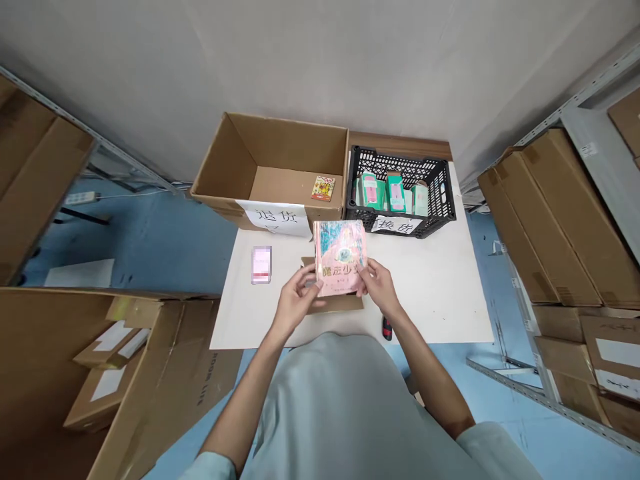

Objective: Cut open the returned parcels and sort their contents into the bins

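As I watch remotely, my L hand (296, 300) and my R hand (380, 285) grasp a pink book (341, 257) btwn them, fingers curled at its lower L & R edges: flat, squarish, glossy cover. Held above small brown carton (336, 305), approx. mid white table (435, 287), smooth top. Behind: big cardboard box (295, 143); black plastic crate (435, 225), mesh sides, w/ oblong green packs (395, 192).

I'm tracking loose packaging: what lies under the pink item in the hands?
Beneath the pink item, brown cardboard shows on the white table. The cardboard's middle is mostly covered; what's there cannot be seen.
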Demonstrator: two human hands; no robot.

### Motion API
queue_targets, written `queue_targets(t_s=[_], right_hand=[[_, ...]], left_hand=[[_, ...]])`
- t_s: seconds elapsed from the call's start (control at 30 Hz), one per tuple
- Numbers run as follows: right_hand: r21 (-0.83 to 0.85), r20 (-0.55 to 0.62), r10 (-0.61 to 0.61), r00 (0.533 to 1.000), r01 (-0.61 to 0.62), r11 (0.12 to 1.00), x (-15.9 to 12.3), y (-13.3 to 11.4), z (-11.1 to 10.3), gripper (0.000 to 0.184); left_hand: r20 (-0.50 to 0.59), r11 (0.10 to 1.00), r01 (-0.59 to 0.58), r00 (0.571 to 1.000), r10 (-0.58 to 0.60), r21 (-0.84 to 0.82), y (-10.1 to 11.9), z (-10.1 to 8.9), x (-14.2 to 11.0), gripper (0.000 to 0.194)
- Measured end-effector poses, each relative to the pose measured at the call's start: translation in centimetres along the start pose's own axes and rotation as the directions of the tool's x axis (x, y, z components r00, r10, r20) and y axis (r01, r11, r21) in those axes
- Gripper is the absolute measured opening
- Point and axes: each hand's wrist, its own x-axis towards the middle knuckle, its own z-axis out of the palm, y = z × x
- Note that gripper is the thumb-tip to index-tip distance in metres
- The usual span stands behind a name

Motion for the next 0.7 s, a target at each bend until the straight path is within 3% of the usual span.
queue_targets(t_s=[0.1,0.2,0.27,0.33,0.4,0.47,0.57,0.63,0.7], right_hand=[[-0.050,0.035,-0.114,0.993,0.116,0.992,4.6,-2.4,1.9,0.057],[-0.030,0.045,-0.178,0.983,0.179,0.983,10.8,-5.5,3.1,0.076],[-0.020,-0.009,-0.180,0.984,0.180,0.983,14.6,-7.0,2.9,0.083],[-0.059,-0.094,-0.192,0.977,0.188,0.980,17.0,-6.9,1.9,0.084],[-0.120,-0.149,-0.197,0.969,0.180,0.976,17.2,-4.8,0.3,0.081],[-0.163,-0.223,-0.166,0.961,0.131,0.978,15.2,-0.9,-1.4,0.078],[-0.165,-0.397,0.007,0.918,-0.079,0.983,9.4,5.9,-3.5,0.076],[-0.097,-0.486,0.189,0.853,-0.268,0.959,5.3,9.8,-4.1,0.074],[-0.032,-0.482,0.315,0.818,-0.375,0.926,1.9,12.6,-3.8,0.071]], left_hand=[[-0.021,0.986,-0.159,0.987,0.160,0.043,3.9,-2.4,4.3,0.071],[-0.040,0.935,-0.337,0.938,0.343,0.114,8.2,-4.5,9.1,0.067],[-0.067,0.890,-0.426,0.895,0.441,0.164,10.3,-5.9,11.8,0.065],[-0.072,0.862,-0.471,0.869,0.490,0.186,10.9,-7.2,13.4,0.064],[-0.063,0.867,-0.458,0.877,0.477,0.196,9.2,-8.5,13.8,0.063],[-0.065,0.908,-0.372,0.919,0.390,0.195,5.5,-9.6,13.1,0.061],[-0.128,0.987,-0.075,0.987,0.093,0.139,-2.0,-10.5,10.2,0.059],[-0.156,0.982,0.158,0.978,-0.140,0.107,-6.7,-10.3,7.8,0.058],[-0.112,0.947,0.305,0.949,-0.293,0.105,-10.2,-9.6,5.5,0.061]])
